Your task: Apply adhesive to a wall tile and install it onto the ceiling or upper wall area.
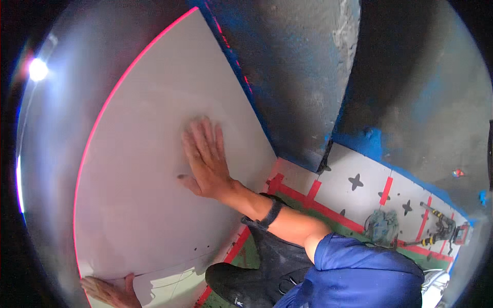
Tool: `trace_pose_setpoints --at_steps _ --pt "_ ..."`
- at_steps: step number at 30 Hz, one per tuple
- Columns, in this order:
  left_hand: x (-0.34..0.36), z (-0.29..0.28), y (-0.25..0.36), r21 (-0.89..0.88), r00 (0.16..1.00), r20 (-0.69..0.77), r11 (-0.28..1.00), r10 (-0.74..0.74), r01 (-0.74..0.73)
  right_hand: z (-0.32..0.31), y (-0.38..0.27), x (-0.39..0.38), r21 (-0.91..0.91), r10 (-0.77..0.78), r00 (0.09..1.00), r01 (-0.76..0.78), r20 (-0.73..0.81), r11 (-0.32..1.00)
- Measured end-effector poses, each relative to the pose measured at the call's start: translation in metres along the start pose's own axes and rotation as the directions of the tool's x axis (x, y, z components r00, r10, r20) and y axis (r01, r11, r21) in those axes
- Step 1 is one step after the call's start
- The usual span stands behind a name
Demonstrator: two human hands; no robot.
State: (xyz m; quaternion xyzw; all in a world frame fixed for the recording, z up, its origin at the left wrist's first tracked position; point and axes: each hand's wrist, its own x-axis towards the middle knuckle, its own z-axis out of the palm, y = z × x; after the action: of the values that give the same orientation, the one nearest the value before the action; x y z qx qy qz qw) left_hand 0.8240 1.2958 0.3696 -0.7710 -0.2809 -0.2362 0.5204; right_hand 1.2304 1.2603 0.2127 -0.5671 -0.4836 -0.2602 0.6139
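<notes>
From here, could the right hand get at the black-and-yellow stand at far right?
Probably not without shifting: the right hand is spread against the large pale panel, while the stand lies well off to the right, beyond the navy sleeve. Nothing seems to cover the stand, though.

Well to the left of the right fingers (197, 138) glares a round light (38, 69). Up and to the right of them stands a grey wall (287, 77) smudged with blue. Lower right of them lies white floor covering (367, 197) with dark star shapes and red tape (385, 191); farther right, a crumpled greyish bag (384, 228) and black-and-yellow tripod-like stand (446, 232).
</notes>
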Motion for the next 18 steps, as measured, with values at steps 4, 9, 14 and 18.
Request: trace_pose_setpoints --at_steps 4,9,14,18 --pt "0.005 -0.003 0.013 0.102 0.990 0.088 0.990 -0.107 0.098 -0.018 0.012 0.007 -0.059 0.045 0.991 -0.052 -0.127 0.997" --pt "-0.030 0.031 -0.038 0.451 0.464 0.611 0.764 -0.641 0.462 0.000 0.001 -0.014 0.013 0.097 0.990 -0.099 0.099 0.995" --pt "-0.002 -0.003 0.004 0.193 0.981 0.178 0.980 -0.079 0.044 0.006 0.032 -0.018 -0.076 0.105 0.993 -0.110 -0.059 0.991" --pt "-0.004 -0.002 0.005 0.261 0.975 0.209 0.965 -0.078 0.021 -0.006 0.020 -0.015 -0.038 0.154 0.986 -0.152 0.063 0.988"
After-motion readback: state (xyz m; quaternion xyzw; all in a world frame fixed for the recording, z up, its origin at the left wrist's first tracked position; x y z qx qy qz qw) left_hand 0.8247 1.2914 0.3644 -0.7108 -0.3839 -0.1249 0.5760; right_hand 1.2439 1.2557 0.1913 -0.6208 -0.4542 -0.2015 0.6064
